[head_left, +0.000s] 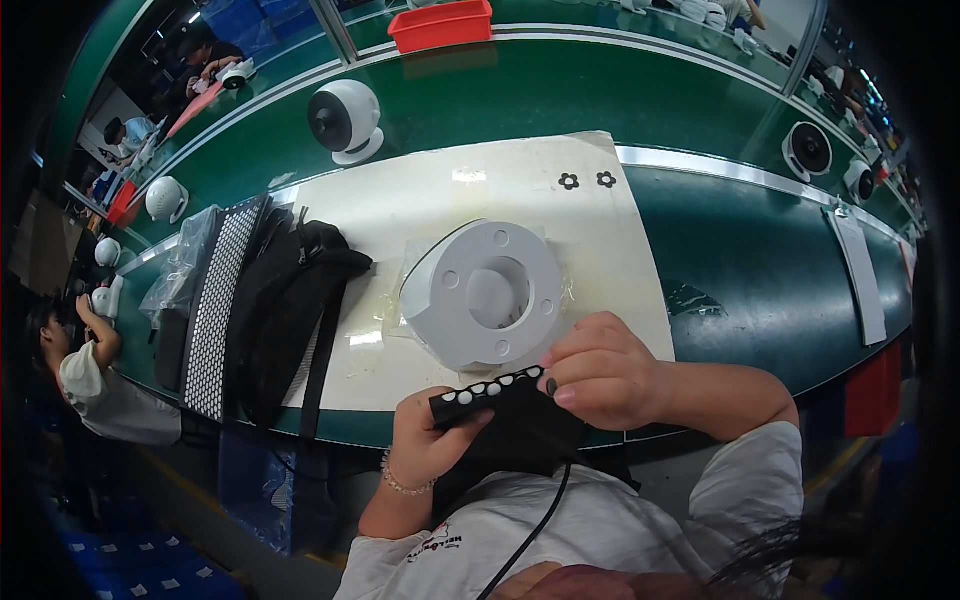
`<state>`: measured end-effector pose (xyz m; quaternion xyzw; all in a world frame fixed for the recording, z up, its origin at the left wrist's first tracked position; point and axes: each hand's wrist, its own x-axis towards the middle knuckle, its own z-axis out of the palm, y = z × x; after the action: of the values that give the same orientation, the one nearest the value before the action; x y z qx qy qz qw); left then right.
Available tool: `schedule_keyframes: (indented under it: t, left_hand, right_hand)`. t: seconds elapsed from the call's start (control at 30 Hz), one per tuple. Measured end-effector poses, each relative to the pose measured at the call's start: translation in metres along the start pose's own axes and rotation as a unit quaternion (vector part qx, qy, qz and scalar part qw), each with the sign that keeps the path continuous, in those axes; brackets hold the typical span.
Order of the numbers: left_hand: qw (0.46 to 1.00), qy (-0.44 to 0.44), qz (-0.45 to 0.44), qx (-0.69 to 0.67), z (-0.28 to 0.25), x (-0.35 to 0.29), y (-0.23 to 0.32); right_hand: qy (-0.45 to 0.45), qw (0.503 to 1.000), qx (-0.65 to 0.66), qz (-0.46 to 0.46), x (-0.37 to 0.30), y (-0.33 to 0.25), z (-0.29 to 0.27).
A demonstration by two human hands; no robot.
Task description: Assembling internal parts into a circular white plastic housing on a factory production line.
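Observation:
Gripped in my left hand point(425, 445) is a black strip point(515, 392) with a row of white round spots, a sheet of stick-on pads by its look. My right hand point(612, 378) is closed at the strip's right end, pinching a small dark round pad point(551, 387) between thumb and fingers. Just beyond both hands, a white plastic housing point(437, 285) lies with its round base turned up. That base has a large central opening and several shallow round recesses near its rim. Neither hand touches the housing.
Beneath the housing spreads a cream mat point(370, 385) on the green bench point(750, 270). A black bag point(275, 320) and a white-dotted sheet point(225, 300) lie left. Finished-looking white round devices point(357, 115) stand behind, near a red bin point(440, 25). A person point(95, 370) sits far left.

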<state>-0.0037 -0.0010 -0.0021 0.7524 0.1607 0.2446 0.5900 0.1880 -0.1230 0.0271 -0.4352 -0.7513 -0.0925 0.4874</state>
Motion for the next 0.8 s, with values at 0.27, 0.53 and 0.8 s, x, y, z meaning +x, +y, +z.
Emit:
schedule_keyframes:
  t: [0.27,0.53,0.8]
  left_hand:
    - [1.0,-0.018,0.009,0.01,-0.004,-0.001,-0.002]
    - [0.998,-0.025,0.049,0.032,-0.009,-0.001,0.0]
    - [0.983,0.002,0.177,0.048,-0.011,-0.001,-0.005]
  right_hand:
    - [-0.095,0.994,0.008,-0.059,0.005,-0.01,0.003]
    - [0.007,1.0,0.012,0.025,0.034,0.0,-0.007]
    - [0.061,0.954,0.137,0.261,0.082,0.033,-0.006]
